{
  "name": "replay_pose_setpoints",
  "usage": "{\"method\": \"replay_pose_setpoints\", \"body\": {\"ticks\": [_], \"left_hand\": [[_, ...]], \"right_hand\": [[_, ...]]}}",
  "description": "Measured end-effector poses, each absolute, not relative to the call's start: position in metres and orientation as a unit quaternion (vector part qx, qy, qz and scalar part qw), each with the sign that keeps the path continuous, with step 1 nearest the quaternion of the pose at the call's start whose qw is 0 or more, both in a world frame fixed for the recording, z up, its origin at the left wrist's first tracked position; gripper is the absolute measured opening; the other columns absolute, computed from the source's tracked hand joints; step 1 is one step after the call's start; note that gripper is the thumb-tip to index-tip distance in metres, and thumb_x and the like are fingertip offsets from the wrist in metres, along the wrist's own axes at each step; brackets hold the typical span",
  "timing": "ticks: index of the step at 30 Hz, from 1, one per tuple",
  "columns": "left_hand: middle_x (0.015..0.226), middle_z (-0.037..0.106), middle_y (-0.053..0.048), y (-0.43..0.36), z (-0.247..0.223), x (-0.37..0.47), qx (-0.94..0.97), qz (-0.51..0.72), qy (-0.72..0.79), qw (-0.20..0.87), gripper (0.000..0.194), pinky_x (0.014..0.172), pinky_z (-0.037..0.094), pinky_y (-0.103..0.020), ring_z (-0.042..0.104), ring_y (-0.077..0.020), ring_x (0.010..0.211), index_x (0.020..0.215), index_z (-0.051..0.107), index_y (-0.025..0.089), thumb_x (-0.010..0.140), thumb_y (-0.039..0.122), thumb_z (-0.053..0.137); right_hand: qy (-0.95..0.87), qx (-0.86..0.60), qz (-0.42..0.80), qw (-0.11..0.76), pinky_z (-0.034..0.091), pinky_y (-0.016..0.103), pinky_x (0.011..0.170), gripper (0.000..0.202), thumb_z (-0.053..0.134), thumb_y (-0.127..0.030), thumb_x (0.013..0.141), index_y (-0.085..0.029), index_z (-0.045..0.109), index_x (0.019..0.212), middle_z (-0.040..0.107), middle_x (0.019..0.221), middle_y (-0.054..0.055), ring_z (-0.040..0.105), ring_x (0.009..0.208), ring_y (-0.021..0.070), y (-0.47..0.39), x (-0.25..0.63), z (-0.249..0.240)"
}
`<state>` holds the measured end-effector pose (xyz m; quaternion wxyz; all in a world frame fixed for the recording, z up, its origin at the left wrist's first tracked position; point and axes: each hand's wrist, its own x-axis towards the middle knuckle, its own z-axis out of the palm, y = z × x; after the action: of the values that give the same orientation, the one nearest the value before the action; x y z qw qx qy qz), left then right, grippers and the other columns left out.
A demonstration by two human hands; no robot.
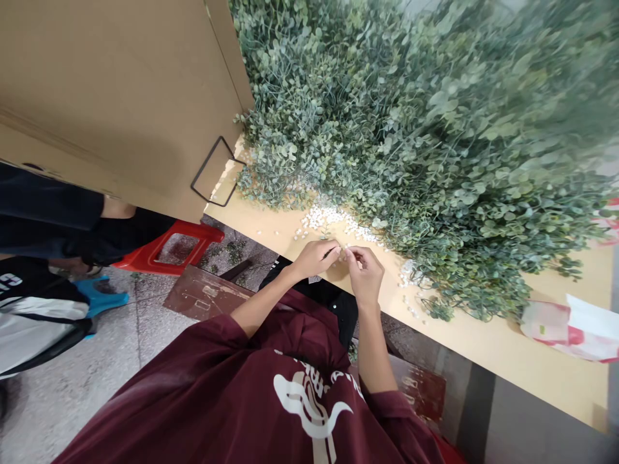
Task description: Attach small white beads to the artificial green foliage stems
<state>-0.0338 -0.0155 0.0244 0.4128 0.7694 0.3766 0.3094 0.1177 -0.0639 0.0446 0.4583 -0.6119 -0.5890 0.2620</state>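
Scrap [343,249], too small to name, sits between left hand [313,259] and right hand [366,276], both pinched on it. White bits [320,218] at 12 o'clock, leaves [387,129] at 1, on surface [551,374]. Step looks like fiddly finger work; next seems to need soft, steady pinch.

Just beyond the left hand [314,259], beads [323,216] look like smooth plastic; farther out, foliage [387,129] appears matt, plastic-like. Under the grip, the table [512,361] shows a smooth wood-look surface. Left of the grip: box [120,84], matt cardboard; stool [213,233], shiny plastic; nearer the wearer, shirt [207,386], soft matt cloth.
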Motion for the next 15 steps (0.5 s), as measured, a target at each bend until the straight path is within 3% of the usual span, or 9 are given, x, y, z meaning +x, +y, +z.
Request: {"method": "replay_pose_setpoints", "body": {"ticks": [8,15], "left_hand": [[0.067,0.057,0.0,-0.0156,0.0275,-0.0338,0.769,0.298,0.383,0.415,0.031,0.063,0.035,-0.023,0.052,-0.0123,0.064,0.073,0.054,0.017,0.096,0.029,0.036],[0.072,0.061,-0.001,-0.0162,0.0297,-0.0342,0.778,0.291,0.379,0.407,0.034,0.064,0.037,-0.023,0.055,-0.0123,0.066,0.073,0.054,0.017,0.097,0.03,0.035]], "right_hand": [[-0.609,-0.606,0.249,0.447,0.052,0.033,0.074,0.016,0.056,-0.035,0.09,-0.022,0.066,0.09,0.066,0.084,0.005,0.064,0.075,0.0184,-0.0632,0.118,0.0447],[-0.605,-0.581,0.286,0.464,0.052,0.037,0.085,0.016,0.057,-0.034,0.09,-0.021,0.065,0.092,0.067,0.098,0.008,0.064,0.096,0.022,-0.061,0.1241,0.0388]]}}
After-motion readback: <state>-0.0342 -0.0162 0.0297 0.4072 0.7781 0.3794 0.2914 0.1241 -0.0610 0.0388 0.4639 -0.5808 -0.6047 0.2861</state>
